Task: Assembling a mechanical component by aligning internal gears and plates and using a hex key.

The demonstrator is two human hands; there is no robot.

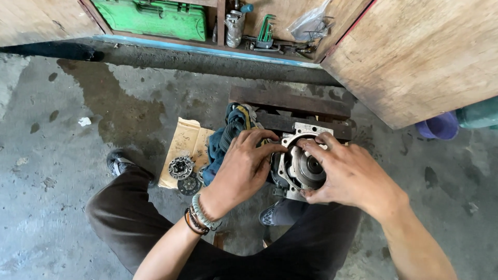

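Observation:
A grey metal engine housing [295, 136] with a round opening rests on a low wooden stand [290, 101] in front of me. Inside the opening sits a shiny round metal part [308, 166]. My left hand [243, 168] grips the housing's left rim, fingers curled over its edge. My right hand [346, 173] holds the round part from the right, fingertips on its rim. A bunched blue-grey rag [222, 142] lies against the housing's left side.
A piece of cardboard [185, 146] on the concrete floor carries round toothed metal parts [181, 167]. Behind, an open wooden cabinet holds a green tool case [150, 18], hex keys [265, 30] and a plastic bag [309, 23]. A purple container [440, 126] sits at right.

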